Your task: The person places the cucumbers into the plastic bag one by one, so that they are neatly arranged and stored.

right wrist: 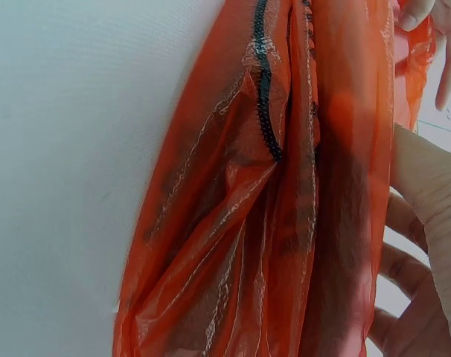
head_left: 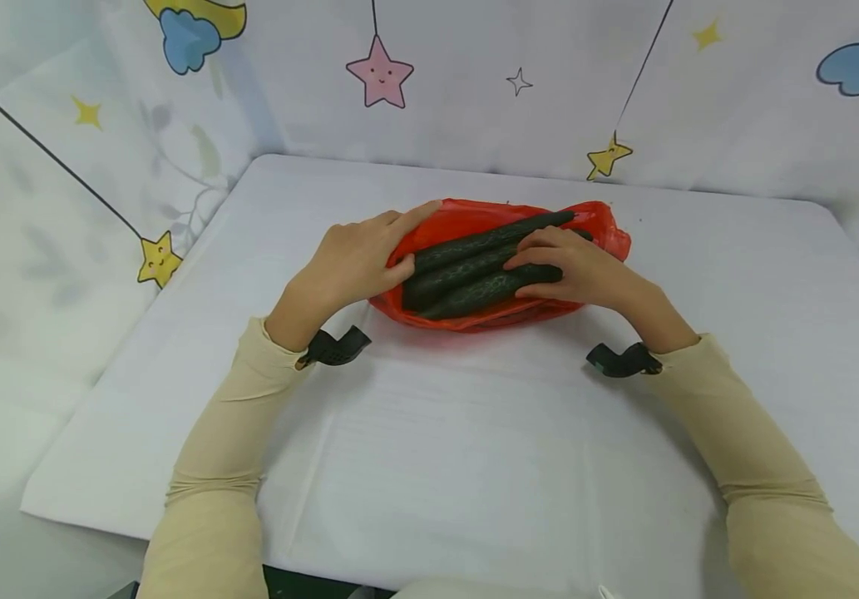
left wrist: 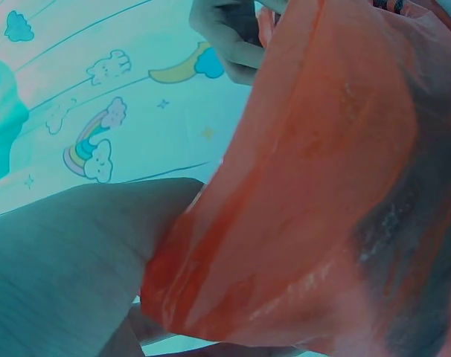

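Observation:
Several dark green cucumbers (head_left: 466, 270) lie side by side in an opened red plastic bag (head_left: 466, 320), their right ends pointing slightly away. My left hand (head_left: 350, 258) grips the bag's left end, thumb inside the rim and fingers along the far side. My right hand (head_left: 579, 266) reaches over the near rim, its fingers curled over the right end of the nearest cucumber. In the left wrist view, dark cucumbers show through the red film (left wrist: 300, 186). Creased film with black print fills the right wrist view, and part of my right hand (right wrist: 426, 245) shows behind it.
A white-covered table (head_left: 444, 449) lies under the bag. Behind it hangs a white cloth backdrop (head_left: 459, 125) printed with stars, clouds and moons. Black straps (head_left: 335, 345) stick out from both wrists below the beige sleeves.

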The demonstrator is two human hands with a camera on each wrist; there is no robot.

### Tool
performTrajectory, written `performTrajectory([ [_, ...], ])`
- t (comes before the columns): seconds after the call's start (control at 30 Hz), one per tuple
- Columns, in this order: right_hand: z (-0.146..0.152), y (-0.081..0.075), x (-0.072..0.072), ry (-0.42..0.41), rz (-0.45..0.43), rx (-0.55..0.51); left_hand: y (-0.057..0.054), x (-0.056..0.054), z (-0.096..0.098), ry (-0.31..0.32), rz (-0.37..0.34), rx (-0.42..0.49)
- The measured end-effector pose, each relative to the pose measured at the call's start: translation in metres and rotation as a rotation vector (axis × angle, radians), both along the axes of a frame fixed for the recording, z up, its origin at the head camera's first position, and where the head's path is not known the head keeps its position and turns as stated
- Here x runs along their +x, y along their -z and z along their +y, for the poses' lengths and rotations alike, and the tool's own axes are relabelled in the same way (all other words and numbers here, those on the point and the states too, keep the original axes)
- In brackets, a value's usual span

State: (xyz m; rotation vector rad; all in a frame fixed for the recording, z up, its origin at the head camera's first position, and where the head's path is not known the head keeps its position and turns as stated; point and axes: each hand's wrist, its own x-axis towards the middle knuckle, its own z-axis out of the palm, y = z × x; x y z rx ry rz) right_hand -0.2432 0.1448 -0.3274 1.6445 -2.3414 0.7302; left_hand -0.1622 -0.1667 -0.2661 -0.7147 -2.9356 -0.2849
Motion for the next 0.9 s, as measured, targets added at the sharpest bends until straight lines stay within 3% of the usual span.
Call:
performTrajectory([
  [0.27,-0.0018,-0.0001,0.0019,0.027,0.106,-0.017,0.0017,-0.0013,-0.0025,0.009,0.046,-0.019],
  [0.6,-0.0074,0.0012,-0.0045,0.107,0.132,-0.029,0.0009,-0.0039,-0.0022,-0.013,0.073,-0.048],
  [0.7,-0.0079,0.0032,-0.0070,0.126,0.121,-0.031,0.0032,-0.0046,-0.0025,-0.016,0.073,-0.034],
  [0.9,-0.0065,0.0000,-0.0063,0.118,-0.004,0.000,0.0053,-0.0065,-0.0056,-0.032,0.061,-0.017],
])
